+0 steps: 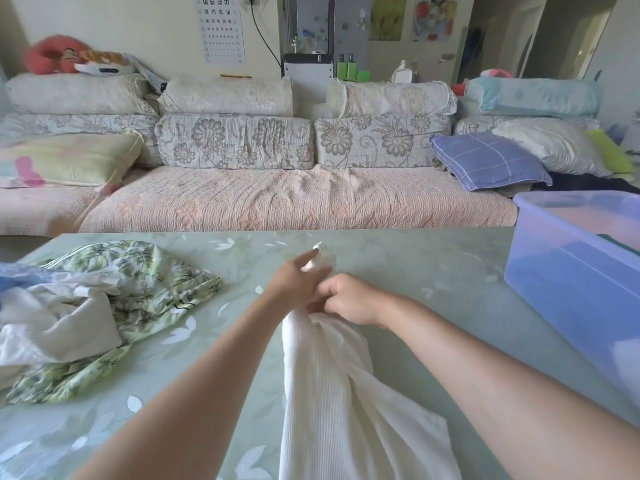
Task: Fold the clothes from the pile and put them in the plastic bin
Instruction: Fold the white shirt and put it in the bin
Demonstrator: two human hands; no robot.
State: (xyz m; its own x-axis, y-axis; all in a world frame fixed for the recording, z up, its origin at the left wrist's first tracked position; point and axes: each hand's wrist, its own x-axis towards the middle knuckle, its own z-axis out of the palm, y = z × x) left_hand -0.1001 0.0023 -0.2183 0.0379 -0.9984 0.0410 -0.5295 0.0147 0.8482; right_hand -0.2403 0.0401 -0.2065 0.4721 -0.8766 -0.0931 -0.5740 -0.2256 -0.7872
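- Both forearms stretched forward over the green leaf-patterned tabletop (398, 258), meeting near its middle
- Left hand (298, 278) raised slightly, index finger pointing ahead, grip pinching a bunched end of the white ribbed garment (332, 393) that pokes out just past the fingertips
- Right hand (349, 299) just beside and touching the left, knuckles up, fingers curled and pressed together on a gathered fold of the same garment
- White ribbed garment hanging from both grips and trailing down toward the wearer between the two forearms, widening near the bottom edge of the view
- Pile of clothes (86, 317) on the left of the tabletop, well apart from the hands: green palm-print fabric underneath, white and pale blue pieces crumpled on top
- Translucent blue plastic bin (571, 282) at the right edge of the tabletop, open at the top, with a dark green item dimly visible inside; contents otherwise too blurred to tell
- Sofa (294, 199) with floral cushions across the background, behind the tabletop
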